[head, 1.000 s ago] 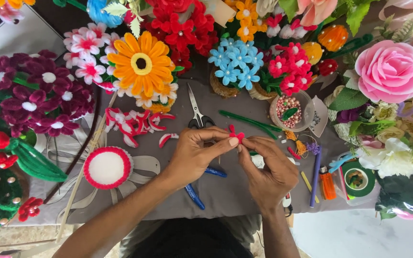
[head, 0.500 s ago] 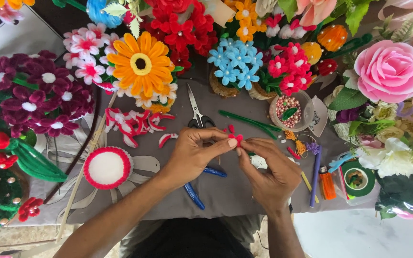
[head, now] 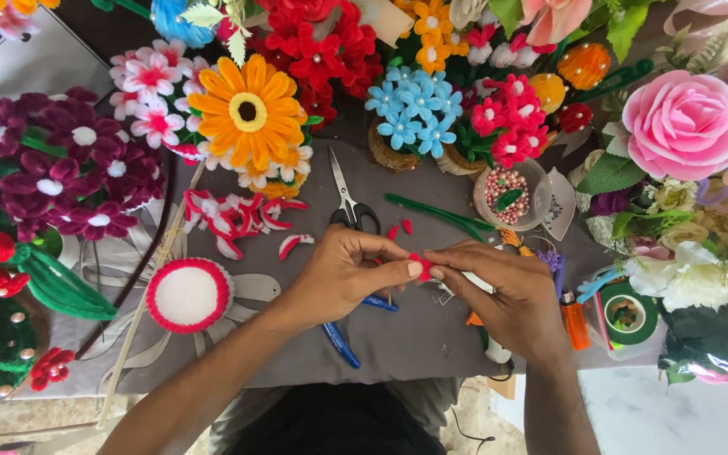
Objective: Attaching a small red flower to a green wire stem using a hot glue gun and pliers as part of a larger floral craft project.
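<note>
The small red fuzzy pipe-cleaner piece (head: pixel 420 264) is kept pinched between left hand (head: pixel 343 278) & right hand (head: pixel 499 291), both closed on it, above the grey tabletop (head: pixel 414 337); position nearly unchanged vs. 1 s ago, shaping continues.

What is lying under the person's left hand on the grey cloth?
Blue-handled pliers poke out from beneath the left hand, one handle toward the wrist and another near the palm. The hand covers their jaws, so anything else there is hidden.
</note>
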